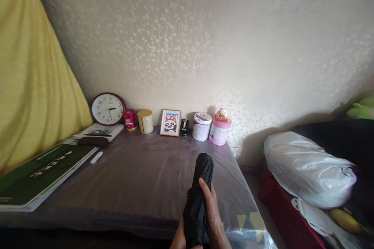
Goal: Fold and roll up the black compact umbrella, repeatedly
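A black folded umbrella (198, 198) is held up in front of me near the table's front edge, its cloth wrapped tight and its far end leaning slightly right. My right hand (213, 214) is closed round its right side, thumb lying along the cloth. Low on the left, my left hand (179, 236) grips the umbrella's lower part; most of its fingers are hidden behind it or cut off by the frame. The umbrella's bottom end is out of view.
A covered table (140, 179) carries a wall clock (108, 109), tins (145, 121), a panda picture frame (170, 123), tubs (201, 127) and a green book (37, 173). A yellow curtain (35, 66) hangs left. White plastic bag (306, 167) lies on a red box (289, 210) at right.
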A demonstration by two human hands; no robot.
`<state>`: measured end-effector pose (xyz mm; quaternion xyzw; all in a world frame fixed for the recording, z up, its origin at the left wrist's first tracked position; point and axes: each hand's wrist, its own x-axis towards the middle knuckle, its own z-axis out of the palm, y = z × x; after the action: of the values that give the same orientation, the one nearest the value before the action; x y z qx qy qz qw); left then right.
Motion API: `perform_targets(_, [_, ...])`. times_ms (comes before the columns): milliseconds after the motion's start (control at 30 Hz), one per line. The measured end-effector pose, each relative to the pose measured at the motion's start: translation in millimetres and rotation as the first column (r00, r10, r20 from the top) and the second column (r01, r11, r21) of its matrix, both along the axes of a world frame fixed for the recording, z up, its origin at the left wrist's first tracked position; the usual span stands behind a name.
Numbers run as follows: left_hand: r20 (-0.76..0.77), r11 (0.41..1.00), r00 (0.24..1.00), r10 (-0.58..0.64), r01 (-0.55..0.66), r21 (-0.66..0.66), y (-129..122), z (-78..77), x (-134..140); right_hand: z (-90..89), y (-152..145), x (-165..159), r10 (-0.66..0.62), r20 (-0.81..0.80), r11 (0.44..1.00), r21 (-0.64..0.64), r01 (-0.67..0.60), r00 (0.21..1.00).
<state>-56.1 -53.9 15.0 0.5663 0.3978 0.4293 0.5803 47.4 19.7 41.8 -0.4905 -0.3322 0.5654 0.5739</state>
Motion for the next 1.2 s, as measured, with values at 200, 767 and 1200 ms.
perform_targets(200, [-0.413,0.976,0.9,0.141,-0.196,-0.095,-6.6,-15.7,3.0,2.1,-1.5,-0.9,-0.014,0.116,1.0,-0.022,0.017,0.993])
perform_targets(767, [-0.48,0.991,0.872,0.096,-0.128,-0.034,0.1,-12.5,-1.9,6.5,-1.8,-2.2,-0.047,0.114,0.999,-0.016,0.049,0.992])
perform_targets(1200, [-0.591,0.989,0.797,0.126,-0.15,0.009,2.8,-14.5,-1.6,2.8,-0.3,-2.0,-0.026,0.098,1.0,-0.007,0.026,0.995])
